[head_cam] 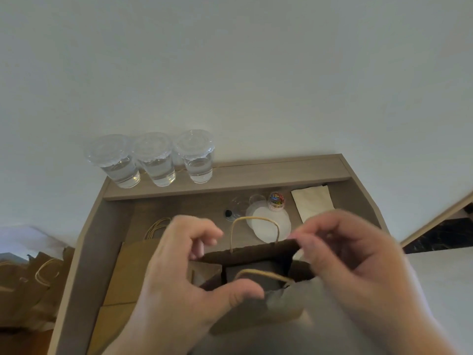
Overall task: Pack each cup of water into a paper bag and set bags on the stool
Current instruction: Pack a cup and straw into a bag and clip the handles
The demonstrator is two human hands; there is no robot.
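Fingers (pixel 204 233) of the left hand (pixel 184 275) and right hand (pixel 355 265) pinch opposite rims of the open brown paper bag (pixel 250 254) over the desk (pixel 112 226); three lidded water cups (pixel 156 162) stand on its back ledge.

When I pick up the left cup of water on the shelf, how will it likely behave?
The left cup looks like thin clear plastic, so it may flex if squeezed. It holds water, so it is probably heavy for its size. It is tall and narrows downward, so a push might tip it.
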